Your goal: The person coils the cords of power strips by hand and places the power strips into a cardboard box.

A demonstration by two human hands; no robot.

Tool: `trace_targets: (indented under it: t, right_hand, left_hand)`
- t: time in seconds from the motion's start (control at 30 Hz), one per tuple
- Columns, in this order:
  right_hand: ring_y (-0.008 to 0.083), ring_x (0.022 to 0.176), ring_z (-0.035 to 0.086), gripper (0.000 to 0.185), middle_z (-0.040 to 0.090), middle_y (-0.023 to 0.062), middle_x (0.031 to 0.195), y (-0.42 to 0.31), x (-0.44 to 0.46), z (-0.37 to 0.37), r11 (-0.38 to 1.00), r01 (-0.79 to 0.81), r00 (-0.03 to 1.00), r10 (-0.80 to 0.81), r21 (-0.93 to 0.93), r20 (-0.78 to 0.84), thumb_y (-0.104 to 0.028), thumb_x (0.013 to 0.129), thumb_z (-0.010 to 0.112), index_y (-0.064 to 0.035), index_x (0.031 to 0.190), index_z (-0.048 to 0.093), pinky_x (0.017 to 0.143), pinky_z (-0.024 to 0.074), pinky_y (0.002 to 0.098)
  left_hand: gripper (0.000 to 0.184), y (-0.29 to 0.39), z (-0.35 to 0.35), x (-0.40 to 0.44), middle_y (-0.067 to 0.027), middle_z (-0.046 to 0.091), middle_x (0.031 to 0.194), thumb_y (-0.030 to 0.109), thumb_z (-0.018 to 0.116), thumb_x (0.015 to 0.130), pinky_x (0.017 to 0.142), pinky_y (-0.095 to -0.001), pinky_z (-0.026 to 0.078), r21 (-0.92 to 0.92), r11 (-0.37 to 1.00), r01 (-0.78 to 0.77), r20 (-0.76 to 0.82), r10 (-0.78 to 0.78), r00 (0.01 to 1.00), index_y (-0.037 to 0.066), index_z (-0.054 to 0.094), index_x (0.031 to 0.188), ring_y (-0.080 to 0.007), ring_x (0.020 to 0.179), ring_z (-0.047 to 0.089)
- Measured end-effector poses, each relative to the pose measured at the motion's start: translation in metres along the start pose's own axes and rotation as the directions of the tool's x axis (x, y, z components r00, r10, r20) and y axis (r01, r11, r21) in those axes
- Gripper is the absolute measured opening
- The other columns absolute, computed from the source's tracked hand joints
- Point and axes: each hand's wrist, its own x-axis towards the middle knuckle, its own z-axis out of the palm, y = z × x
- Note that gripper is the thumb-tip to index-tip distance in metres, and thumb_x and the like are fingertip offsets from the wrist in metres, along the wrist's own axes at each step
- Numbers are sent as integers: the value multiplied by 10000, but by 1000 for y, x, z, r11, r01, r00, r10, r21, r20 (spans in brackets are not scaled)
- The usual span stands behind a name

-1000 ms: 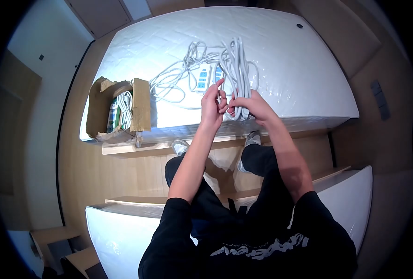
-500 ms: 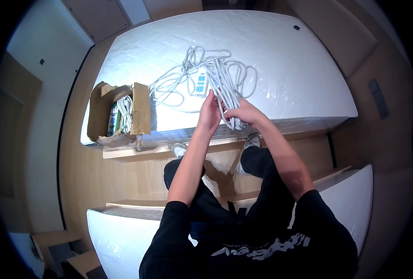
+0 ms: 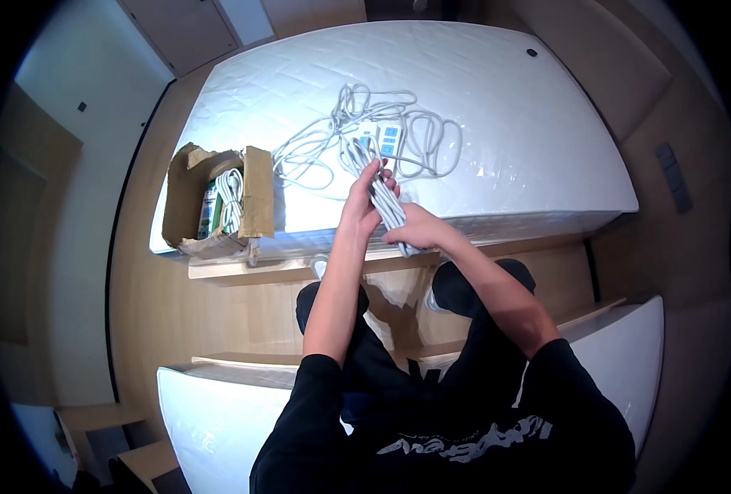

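Observation:
A long folded bundle of pale grey cable (image 3: 387,206) is held between my two hands, over the near edge of the mattress. My left hand (image 3: 364,198) is wrapped round its upper part, thumb along the strands. Lower down, my right hand (image 3: 417,226) grips the bundle near its bottom end. Just beyond my hands lie two white power strips with blue sockets; the right one (image 3: 391,141) shows clearly, while the left one (image 3: 367,132) is partly covered by the bundle. Loose loops of grey cable (image 3: 306,156) spread around them on the mattress.
An open cardboard box (image 3: 258,193) stands at the mattress's left near corner, with a coiled white cable (image 3: 230,198) and green-and-white packaging inside. The plastic-covered mattress (image 3: 530,148) spans the view. A small black object (image 3: 532,53) lies at its far right. Another mattress (image 3: 217,428) is behind me.
The cable bundle has moved nearer to me and tilted, its top now leaning left. My right hand has come down with its lower end. The right power strip has come into clear view.

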Motion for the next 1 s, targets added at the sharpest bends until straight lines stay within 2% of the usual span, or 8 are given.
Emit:
trace_targets:
  t: [0.2,0.27,0.37,0.43,0.53,0.67,0.73,1.0]
  right_hand:
    - [168,807,568,464,616,104,883,-19,-15,2,999,48,997,-47,16,-53,-289,718,737,22,1019,568,742,452,298]
    - [170,852,575,508,622,104,931,-32,-18,-20,986,-61,977,90,-154,191,-348,753,717,16,1070,562,777,454,292]
    - [203,1020,572,428,611,141,1069,-13,-16,-55,992,85,988,-96,-91,-120,-182,821,635,19,1180,515,897,437,315]
    - [287,1140,517,502,541,220,1200,4,-11,-73,927,44,784,-263,-373,-562,-162,797,647,30,1225,468,955,408,356]
    - [350,1135,509,447,512,239,1233,39,20,-83,844,167,666,-477,-509,-574,-217,836,591,-26,1227,489,929,418,373]
    - [198,893,566,282,596,123,945,23,22,-78,957,93,928,-184,-275,-325,-218,932,467,-19,1114,549,786,446,316]
    - [104,582,448,287,472,4,600,11,17,-69,977,92,943,-147,-191,-297,-253,961,415,-26,981,589,581,390,278]
    - [282,623,549,314,555,140,648,-34,-1,-17,949,178,867,-276,-259,-415,-296,946,416,-14,954,556,598,417,386]
  left_hand:
    - [161,4,14,-8,5,443,628,168,588,833,513,-265,414,179,983,-50,-77,65,995,71,468,786,-106,531,441]
    - [141,10,18,-13,16,424,586,153,581,823,482,-251,397,242,970,-1,-70,18,997,69,476,784,-91,484,423]
    - [126,17,17,-26,18,409,562,138,581,813,463,-252,389,429,896,111,85,-163,983,59,486,784,-84,454,413]
    - [168,18,29,-42,20,392,541,149,599,786,436,-245,369,489,863,123,111,-202,973,35,503,865,-76,421,395]
    - [395,28,25,-51,23,370,539,196,620,747,415,-223,328,336,914,227,467,-371,803,15,462,1061,-61,395,356]
    - [394,28,11,-43,16,365,554,206,594,778,422,-228,340,175,956,237,527,-294,797,1,460,1086,-64,406,363]
    - [404,32,14,-43,14,372,560,208,591,782,429,-231,352,220,964,152,465,-240,852,-4,458,1099,-69,414,371]
    - [186,23,17,-25,-21,513,631,148,610,830,452,-232,411,472,873,-123,-11,146,989,2,545,925,-96,490,485]
